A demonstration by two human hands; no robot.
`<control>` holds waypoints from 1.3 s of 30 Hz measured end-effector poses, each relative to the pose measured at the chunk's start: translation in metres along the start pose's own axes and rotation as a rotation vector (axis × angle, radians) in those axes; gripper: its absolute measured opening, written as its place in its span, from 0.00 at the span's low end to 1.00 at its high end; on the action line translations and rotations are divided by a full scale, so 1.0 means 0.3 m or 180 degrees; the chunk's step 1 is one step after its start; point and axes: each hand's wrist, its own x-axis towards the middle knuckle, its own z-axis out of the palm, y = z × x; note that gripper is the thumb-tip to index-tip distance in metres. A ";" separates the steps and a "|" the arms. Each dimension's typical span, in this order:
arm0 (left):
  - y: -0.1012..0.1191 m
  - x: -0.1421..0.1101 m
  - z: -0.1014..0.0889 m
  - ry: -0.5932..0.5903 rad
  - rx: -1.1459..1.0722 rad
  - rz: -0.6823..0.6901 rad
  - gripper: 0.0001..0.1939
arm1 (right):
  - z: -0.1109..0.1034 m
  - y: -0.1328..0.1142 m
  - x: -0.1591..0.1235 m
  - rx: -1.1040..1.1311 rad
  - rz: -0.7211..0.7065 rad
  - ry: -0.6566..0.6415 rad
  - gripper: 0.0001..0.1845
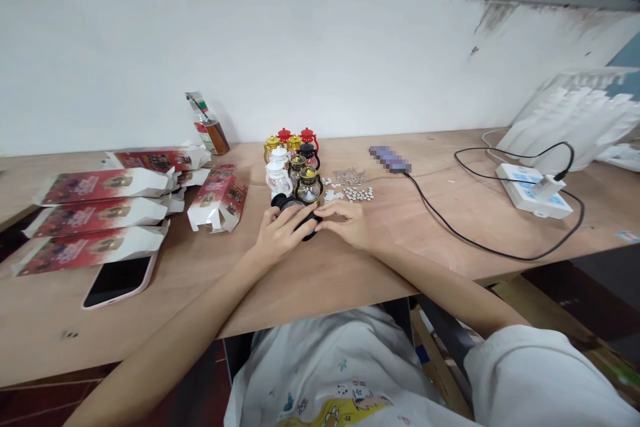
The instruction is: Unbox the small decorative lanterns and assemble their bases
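Note:
A small black lantern (309,236) lies tipped on its side on the table, held between my hands. My left hand (281,235) wraps over its body from the left, fingers closed around it. On the other side, the fingertips of my right hand (346,220) pinch at the lantern's base end; whether they hold a smaller part is hidden. Just behind stand several little lanterns: bronze ones (309,187), white ones (278,180), gold ones (273,143), red ones (307,135) and a black one (308,153). Small round pieces (364,194) and thin wiry pieces (351,177) lie right of them.
Red and white cartons (100,213) lie at the left, partly over a phone (117,280). Another carton (219,197) and a bottle (214,133) are nearer the lanterns. At right, a black cable (440,220) links a purple device (390,159) to a white power strip (533,190).

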 end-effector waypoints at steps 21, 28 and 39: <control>-0.017 -0.012 0.013 0.0040 -0.0450 -0.0278 0.15 | -0.084 0.055 0.034 -0.1000 -0.0368 -0.0122 0.10; -0.037 -0.011 0.003 0.0197 -0.1235 -0.1716 0.29 | -0.284 0.266 0.059 -0.2861 0.0864 -0.0130 0.14; 0.007 0.028 0.063 -0.0496 -0.4681 -0.5389 0.21 | -0.292 0.356 0.103 -0.3299 0.1225 -0.0912 0.14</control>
